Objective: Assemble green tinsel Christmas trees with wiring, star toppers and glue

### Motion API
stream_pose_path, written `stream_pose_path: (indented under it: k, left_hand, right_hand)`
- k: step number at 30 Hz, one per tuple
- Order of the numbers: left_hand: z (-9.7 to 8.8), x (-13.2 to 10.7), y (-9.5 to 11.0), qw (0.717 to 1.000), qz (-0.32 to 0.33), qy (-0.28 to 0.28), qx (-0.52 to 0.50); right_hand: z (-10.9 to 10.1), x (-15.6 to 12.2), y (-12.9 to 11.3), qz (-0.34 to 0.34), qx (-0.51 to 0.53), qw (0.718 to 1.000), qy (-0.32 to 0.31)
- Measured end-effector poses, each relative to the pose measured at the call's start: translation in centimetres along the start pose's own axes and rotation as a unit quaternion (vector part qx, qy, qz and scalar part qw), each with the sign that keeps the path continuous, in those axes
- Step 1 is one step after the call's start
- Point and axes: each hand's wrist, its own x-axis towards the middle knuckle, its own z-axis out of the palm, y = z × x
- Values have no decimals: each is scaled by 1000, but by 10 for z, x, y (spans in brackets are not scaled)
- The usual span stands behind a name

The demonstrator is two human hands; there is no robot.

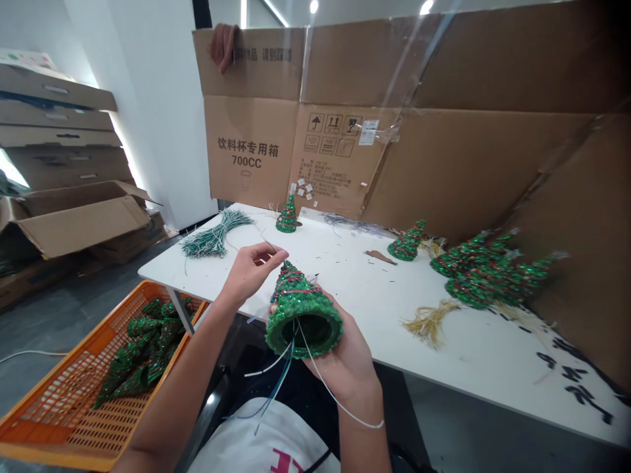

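The right hand [348,368] was curled around the lower body of a green sequin tree [300,309], supporting it from beneath with the open base tilted toward the wearer. The tree was held at about 12 o'clock from the chest, just above the lap. Thin leads [328,394] hung from the hollow base and ran across the right palm. The left hand [251,272] was raised just beside the tree's tip, with thumb and fingers pinched on a thin strand [271,246]; the strand's far end could not be traced. Neither hand was released.

An orange basket [73,374] stood at 8 o'clock, holding green cones [140,348]. On the tabletop [444,348], a gold tassel [430,322] lay at 2 o'clock and a cluster of trees [488,272] at 2 o'clock beyond it. A bundle of green wires [214,236] lay at 11 o'clock. Single trees [286,215] [407,242] stood at 12 and 1 o'clock. A cardboard screen [251,148] closed the far edge, with stacked boxes [59,138] at 10 o'clock.
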Motion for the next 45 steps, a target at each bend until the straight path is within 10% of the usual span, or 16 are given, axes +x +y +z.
stream_pose_path:
  k: [45]
  left_hand:
    - [22,7,-17,991,-55,-21,-120]
  right_hand:
    - [14,-8,-2,-40,88,995,31]
